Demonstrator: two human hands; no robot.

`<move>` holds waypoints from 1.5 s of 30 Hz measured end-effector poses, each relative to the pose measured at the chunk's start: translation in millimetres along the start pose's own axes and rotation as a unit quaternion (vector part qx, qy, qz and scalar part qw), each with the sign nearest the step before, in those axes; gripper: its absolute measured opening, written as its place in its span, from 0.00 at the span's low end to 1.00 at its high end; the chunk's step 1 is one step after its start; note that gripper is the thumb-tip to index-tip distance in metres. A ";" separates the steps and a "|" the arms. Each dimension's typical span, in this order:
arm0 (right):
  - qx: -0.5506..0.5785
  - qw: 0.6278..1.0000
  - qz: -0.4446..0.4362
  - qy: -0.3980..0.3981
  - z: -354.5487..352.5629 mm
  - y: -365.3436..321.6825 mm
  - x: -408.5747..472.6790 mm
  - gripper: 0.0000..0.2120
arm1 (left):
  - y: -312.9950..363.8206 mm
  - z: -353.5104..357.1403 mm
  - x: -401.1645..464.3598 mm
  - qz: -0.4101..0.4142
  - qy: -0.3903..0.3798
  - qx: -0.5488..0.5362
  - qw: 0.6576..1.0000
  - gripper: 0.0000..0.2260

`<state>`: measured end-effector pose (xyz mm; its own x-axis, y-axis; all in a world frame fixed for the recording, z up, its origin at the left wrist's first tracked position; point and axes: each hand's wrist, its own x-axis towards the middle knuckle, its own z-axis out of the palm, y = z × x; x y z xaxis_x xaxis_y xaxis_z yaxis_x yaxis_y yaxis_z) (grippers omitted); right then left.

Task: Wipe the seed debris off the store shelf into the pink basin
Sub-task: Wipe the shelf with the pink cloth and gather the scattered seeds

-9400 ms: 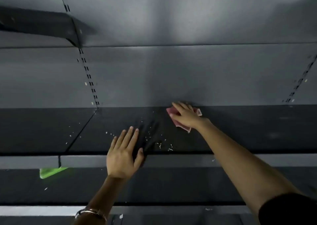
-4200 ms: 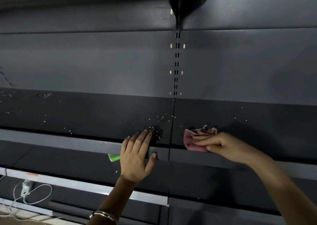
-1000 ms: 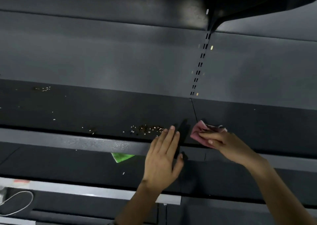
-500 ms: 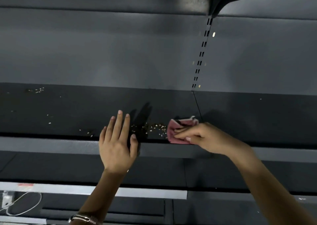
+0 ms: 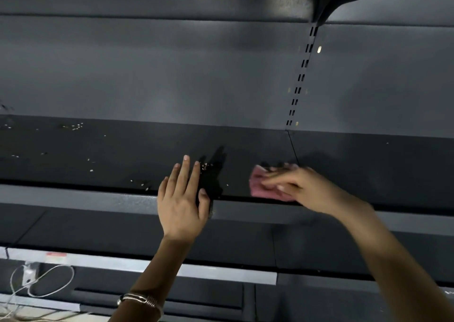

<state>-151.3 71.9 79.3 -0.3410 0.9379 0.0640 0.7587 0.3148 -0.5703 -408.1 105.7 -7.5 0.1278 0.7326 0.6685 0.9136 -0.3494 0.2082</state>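
Pink cloth (image 5: 264,185) pressed on dark shelf (image 5: 122,154) under my right hand (image 5: 304,189); left hand (image 5: 180,204) flat, grip wide, beside seeds (image 5: 205,166)

I am in a shop, facing bare retail racking. The dark metal shelf (image 5: 122,154) in front of me runs long and flat, with a grey price-strip edge (image 5: 73,196) along its front. Behind it a plain grey back panel (image 5: 172,76) carries a slotted upright (image 5: 301,76), and a bracket (image 5: 326,0) hooks in above. More shelves sit below.
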 end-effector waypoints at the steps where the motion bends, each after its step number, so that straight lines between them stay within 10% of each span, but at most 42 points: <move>1: -0.002 1.000 0.023 -0.005 -3.6 9.4 -11.4 0.16 | -0.5 0.5 0.0 0.001 0.000 0.000 1.000 0.23; 13: 0.004 0.994 -0.088 -0.067 65.1 -51.0 71.9 0.12 | -1.5 0.1 -0.7 -0.005 -0.012 -0.019 1.000 0.24; 21: 0.099 0.993 -0.058 0.030 29.1 -48.7 66.6 0.17 | -2.8 -0.2 -1.5 -0.003 0.005 -0.041 0.999 0.25; 26: 0.072 0.991 0.025 -0.109 3.6 -7.4 7.9 0.16 | -2.8 0.0 -1.9 0.003 -0.009 -0.039 0.999 0.24; 39: 0.110 0.989 -0.059 -0.073 63.4 -57.8 83.6 0.15 | -4.7 -3.2 -1.9 -0.008 0.016 -0.056 0.998 0.25; 45: 0.134 0.991 0.007 0.005 -13.7 25.8 2.4 0.15 | -4.8 2.4 -1.8 0.008 0.042 -0.033 0.999 0.25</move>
<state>-124.9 84.3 75.9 -0.3249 0.9437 0.0629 0.5881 0.2537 -0.7680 -411.7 107.5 -11.3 0.1078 0.6762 0.7287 0.8841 -0.4005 0.2408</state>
